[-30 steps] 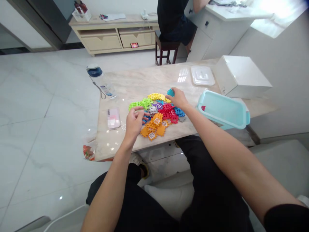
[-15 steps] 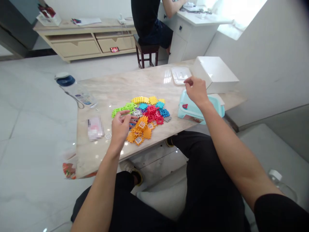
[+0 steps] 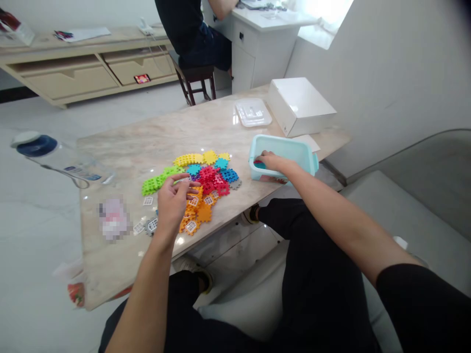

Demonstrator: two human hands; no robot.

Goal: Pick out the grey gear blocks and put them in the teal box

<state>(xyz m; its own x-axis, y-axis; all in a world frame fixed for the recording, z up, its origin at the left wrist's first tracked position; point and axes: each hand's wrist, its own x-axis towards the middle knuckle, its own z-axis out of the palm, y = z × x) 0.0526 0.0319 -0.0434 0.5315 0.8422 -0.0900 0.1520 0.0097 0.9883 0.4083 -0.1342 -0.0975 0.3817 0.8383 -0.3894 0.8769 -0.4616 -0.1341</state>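
Observation:
My left hand (image 3: pixel 173 196) hovers at the near left of a heap of plastic interlocking building pieces, its fingers spread and no piece visible in its grasp. Around it lie orange pieces (image 3: pixel 204 212), red pieces (image 3: pixel 208 174), green pieces (image 3: pixel 154 184), yellow pieces (image 3: pixel 209 157) and blue pieces (image 3: pixel 230 175). Several small white window pieces (image 3: pixel 148 201) are scattered by the heap. My right hand (image 3: pixel 271 161) dips into a light teal plastic bin (image 3: pixel 281 143), fingers curled at its left end. Beside those fingertips show bits of red and blue-green; what they grip is partly hidden.
Beyond the bin stand a clear plastic lid (image 3: pixel 253 113) and a white box (image 3: pixel 302 105). A water bottle (image 3: pixel 79 164) and a blurred pinkish packet (image 3: pixel 113 218) occupy the table's left side. Another person (image 3: pixel 195 34) sits on a stool (image 3: pixel 196 78) behind the table.
My right hand has gone down from above the bin into it, its fingers now inside. My left hand stays over the heap. The view has shifted to the right.

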